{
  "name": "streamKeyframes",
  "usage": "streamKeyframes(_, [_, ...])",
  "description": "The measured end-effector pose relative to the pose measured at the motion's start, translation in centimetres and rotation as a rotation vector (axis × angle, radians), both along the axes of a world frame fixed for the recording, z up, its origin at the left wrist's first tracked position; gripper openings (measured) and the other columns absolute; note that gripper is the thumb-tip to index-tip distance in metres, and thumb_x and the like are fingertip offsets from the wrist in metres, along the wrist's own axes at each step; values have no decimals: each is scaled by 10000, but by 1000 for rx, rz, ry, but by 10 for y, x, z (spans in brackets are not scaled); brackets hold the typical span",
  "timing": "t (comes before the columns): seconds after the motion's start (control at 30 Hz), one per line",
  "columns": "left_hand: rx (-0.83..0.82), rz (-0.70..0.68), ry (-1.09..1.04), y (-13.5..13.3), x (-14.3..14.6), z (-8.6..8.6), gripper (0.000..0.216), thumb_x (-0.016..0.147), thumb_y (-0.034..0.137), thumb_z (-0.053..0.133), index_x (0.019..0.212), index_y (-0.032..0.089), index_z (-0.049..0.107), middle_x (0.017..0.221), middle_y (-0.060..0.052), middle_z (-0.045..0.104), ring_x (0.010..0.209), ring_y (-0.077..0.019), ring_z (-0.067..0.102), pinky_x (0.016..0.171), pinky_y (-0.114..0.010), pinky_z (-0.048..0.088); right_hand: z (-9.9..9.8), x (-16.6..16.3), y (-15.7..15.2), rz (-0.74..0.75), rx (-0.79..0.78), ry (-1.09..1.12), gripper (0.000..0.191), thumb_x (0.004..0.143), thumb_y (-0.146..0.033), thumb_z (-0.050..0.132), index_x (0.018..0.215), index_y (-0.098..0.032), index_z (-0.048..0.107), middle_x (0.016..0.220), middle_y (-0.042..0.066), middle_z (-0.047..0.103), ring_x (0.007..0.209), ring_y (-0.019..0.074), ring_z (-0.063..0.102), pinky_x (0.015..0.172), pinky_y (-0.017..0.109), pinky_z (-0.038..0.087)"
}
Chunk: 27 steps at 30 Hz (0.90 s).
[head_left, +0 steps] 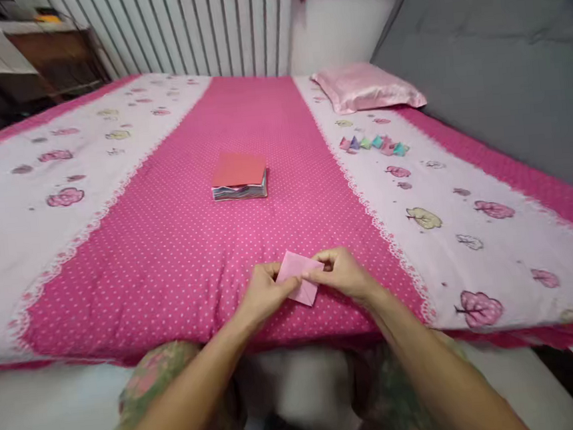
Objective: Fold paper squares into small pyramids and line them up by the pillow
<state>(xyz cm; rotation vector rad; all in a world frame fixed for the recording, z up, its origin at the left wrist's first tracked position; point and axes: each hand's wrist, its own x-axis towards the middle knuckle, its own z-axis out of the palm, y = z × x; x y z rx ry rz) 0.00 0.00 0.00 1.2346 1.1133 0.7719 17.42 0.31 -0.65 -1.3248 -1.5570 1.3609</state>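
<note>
In the head view, the paper (296,268), a pink folded piece, is held between the two hands just above the bed (180,264), near its front edge. It is close to square, with no clear long axis, and sits turned: one corner points away from the person and slightly left, the opposite one back toward the person and slightly right. The left hand (266,290) pinches its left corner, thumb on top; the right hand (344,273) pinches the right side, the two thumbs nearly meeting over the middle.

The bedspread has a dotted pink strip between white, tree-printed bands. Beyond the paper lies a stack (239,170) of sheets, red-orange on top. To the right, small folded shapes (377,142) sit in a row, short of a pink pillow (365,86). A white radiator (230,29) stands behind; a grey headboard (499,69) rises at right.
</note>
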Motion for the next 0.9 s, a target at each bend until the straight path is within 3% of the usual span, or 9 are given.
streamKeyframes(0.43, [45, 11, 145, 1, 2, -2, 145, 577, 224, 527, 555, 110, 613, 487, 33, 502, 433, -65, 392, 418, -183, 254, 2, -5, -4, -13, 92, -149, 237, 652, -309, 622, 526, -147, 503, 503, -52, 398, 470, 62, 334, 425, 199, 218])
streamKeyframes(0.67, [38, 19, 176, 3, 0, -3, 146, 579, 219, 512, 466, 131, 539, 416, 61, 400, 381, -39, 285, 397, -191, 160, 1, 0, -3, -61, -10, 38, 239, 632, -311, 646, 532, -146, 505, 513, -59, 399, 470, 59, 327, 447, 206, 218])
streamKeyframes(0.9, [3, 57, 147, 6, -5, -3, 137, 573, 182, 515, 491, 134, 614, 456, -4, 579, 414, -89, 476, 435, -200, 336, 6, 5, -2, -121, -103, 162, 211, 574, -297, 703, 557, -133, 571, 519, -47, 471, 482, 73, 374, 475, 219, 238])
